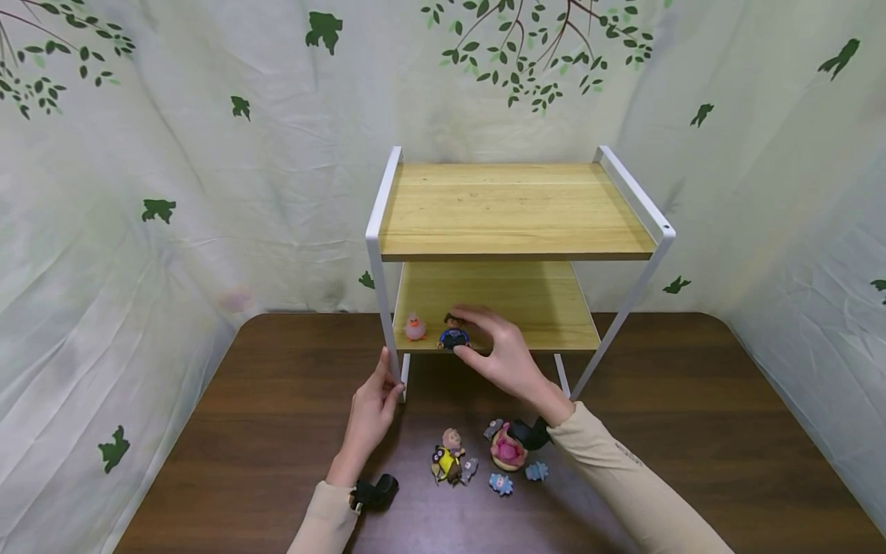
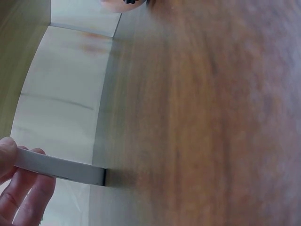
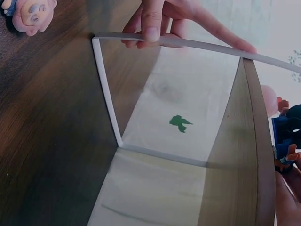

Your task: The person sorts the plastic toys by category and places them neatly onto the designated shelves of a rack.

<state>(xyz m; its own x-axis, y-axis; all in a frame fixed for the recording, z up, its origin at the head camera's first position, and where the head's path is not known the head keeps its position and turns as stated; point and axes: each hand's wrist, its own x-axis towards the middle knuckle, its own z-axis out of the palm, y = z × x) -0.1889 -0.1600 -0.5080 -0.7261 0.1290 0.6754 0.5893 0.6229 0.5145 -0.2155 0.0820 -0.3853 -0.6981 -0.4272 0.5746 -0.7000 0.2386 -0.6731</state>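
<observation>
A small figurine in blue with dark hair [image 1: 453,337] is at the front of the lower wooden board [image 1: 533,308] of a two-tier shelf. My right hand [image 1: 504,355] pinches it, fingers at its head and thumb near its base. In the right wrist view the figurine [image 3: 288,132] shows at the right edge, partly cut off. Just left of it stands a pink bird toy [image 1: 415,328] with an orange beak. My left hand [image 1: 371,412] grips the shelf's white front-left leg [image 2: 61,168], thumb on one side and fingers on the other.
On the brown table [image 1: 277,431], in front of the shelf, lie several small toys: a yellow-and-black figure [image 1: 446,463], a pink round one [image 1: 507,450], blue ones [image 1: 501,484]. The shelf's upper board [image 1: 512,208] overhangs the lower one. A leaf-print cloth [image 1: 277,154] hangs behind.
</observation>
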